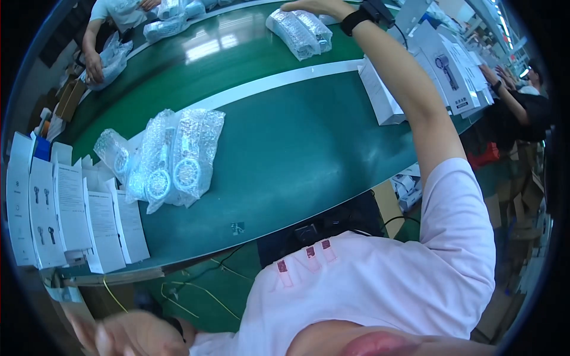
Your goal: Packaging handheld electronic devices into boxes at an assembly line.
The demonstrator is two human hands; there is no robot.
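Your R hand [317, 7]: arm stretched out across bench, hand at far end of a bubble-wrap pack [300, 34]; part cut off by top edge, so can't tell if grip is closed.
Pack spot: far green strip, past the white divider [285, 77], ahead & R of ctr.
Your L hand [139, 333]: low L, nr bench edge, blurred; grip wide, fingers apart.
Bubble-wrap bundle [181, 157]: L side of green bench [279, 160], several pcs side by side, light-blue round ends toward you.
White cartons [71, 207]: row standing at far L, just beside bundle, some flaps up.
White box [383, 95]: R side of bench, partly behind your R arm.
Co-worker's hand [94, 66]: top L, on another wrapped pc [111, 62].
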